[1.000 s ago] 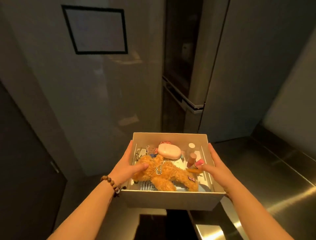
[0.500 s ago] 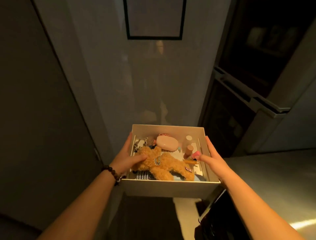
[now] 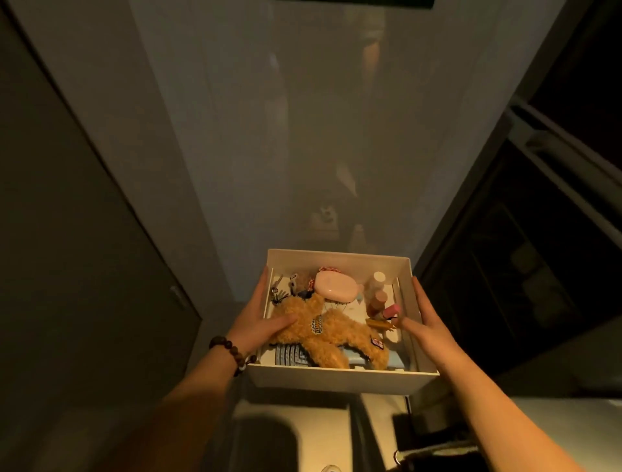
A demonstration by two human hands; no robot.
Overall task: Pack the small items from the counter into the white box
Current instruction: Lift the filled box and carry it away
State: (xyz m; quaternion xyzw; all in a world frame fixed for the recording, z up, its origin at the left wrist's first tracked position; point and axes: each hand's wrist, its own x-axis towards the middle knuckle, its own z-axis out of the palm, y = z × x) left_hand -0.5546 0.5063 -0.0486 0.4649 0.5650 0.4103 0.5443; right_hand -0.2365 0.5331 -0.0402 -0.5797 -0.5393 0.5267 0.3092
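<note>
White box (image 3: 336, 379) gripped by both side walls.

A pale grey glossy wall panel (image 3: 303, 118) is seen straight ahead, with dim, blurred reflections caught in its lower part. At the top edge, the bottom of a black frame (image 3: 353, 2) is cut off by the view. On the left, a darker panel (image 3: 67, 236) is set at an angle, and a small handle (image 3: 177, 296) is fixed to it. On the right, a dark glass-fronted cabinet (image 3: 545, 269) is crossed by pale bars (image 3: 565, 161). A pale counter (image 3: 555, 411) is lit at the lower right; a shadowed floor (image 3: 286, 438) is glimpsed at the bottom. The light is dim and warm
</note>
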